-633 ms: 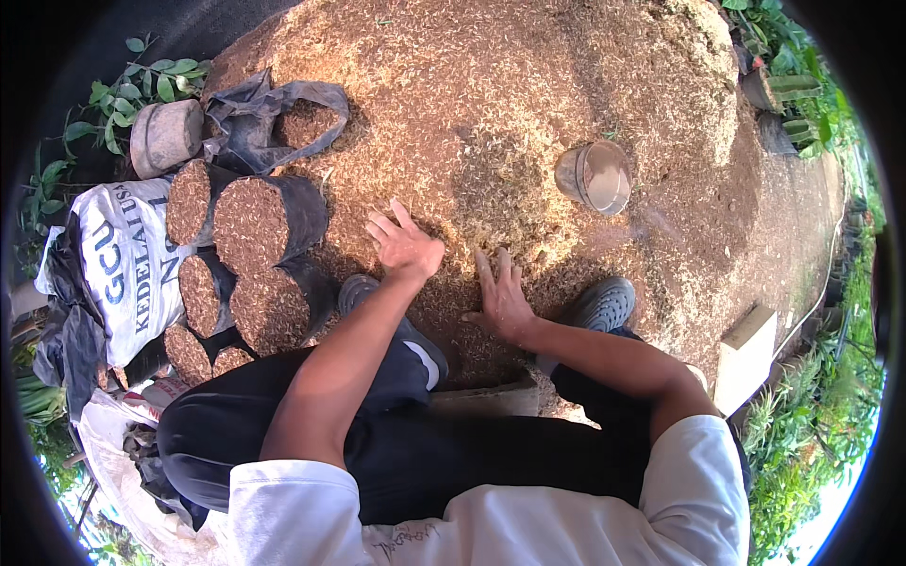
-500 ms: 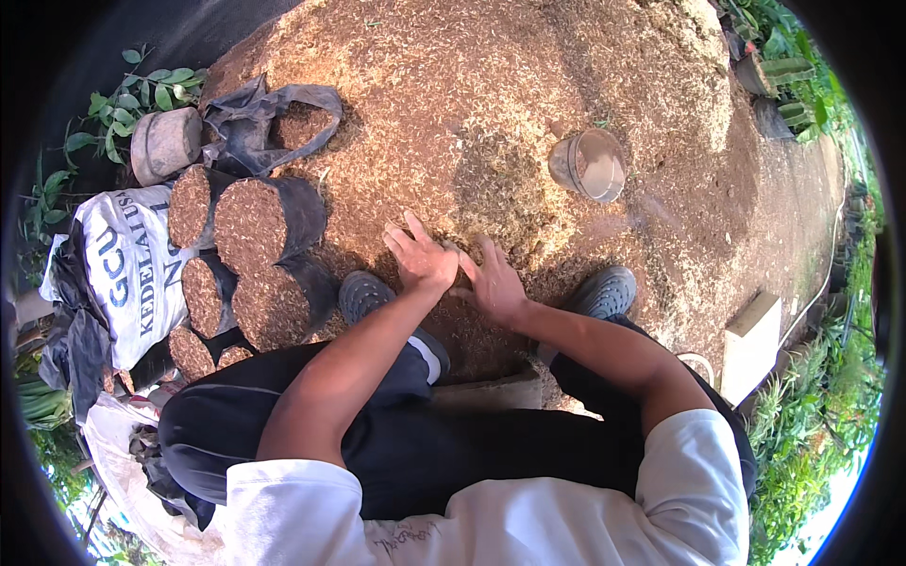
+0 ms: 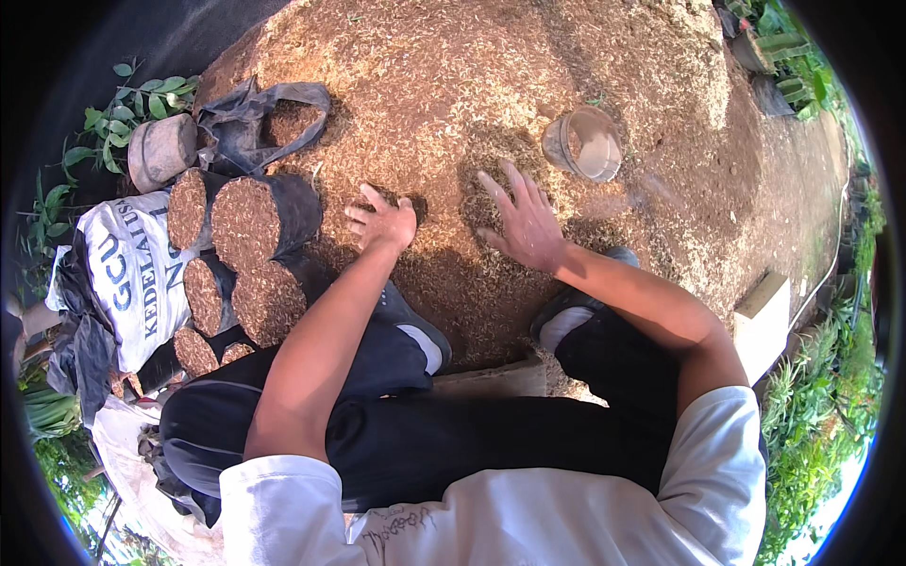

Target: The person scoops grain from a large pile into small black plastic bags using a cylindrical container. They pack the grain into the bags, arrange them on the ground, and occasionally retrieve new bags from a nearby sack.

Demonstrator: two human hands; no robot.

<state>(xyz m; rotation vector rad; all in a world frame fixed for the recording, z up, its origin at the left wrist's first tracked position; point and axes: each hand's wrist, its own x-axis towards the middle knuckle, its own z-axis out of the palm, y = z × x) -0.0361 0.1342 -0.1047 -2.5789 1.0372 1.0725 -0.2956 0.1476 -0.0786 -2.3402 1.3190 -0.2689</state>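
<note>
Brown soil mixed with pale husks (image 3: 425,113) spreads in a broad heap in front of me. My left hand (image 3: 385,224) is over it with fingers spread and nothing held, just right of the filled black planting bags. My right hand (image 3: 530,224) stretches forward over the soil, fingers apart and dusty, also holding nothing. A round bucket (image 3: 583,143) sits on the soil just beyond the right hand, its mouth tilted toward me. Whether either palm touches the soil I cannot tell.
Several black planting bags filled with soil (image 3: 245,219) stand at the left beside a white printed sack (image 3: 132,274). Behind them lie a crumpled black bag (image 3: 247,127) and a grey pot (image 3: 162,151). A pale block (image 3: 763,325) rests at the right, near green plants (image 3: 821,406).
My hands have parted from close together near my feet. The left has moved left, while the right has gone forward and right toward the bucket.
</note>
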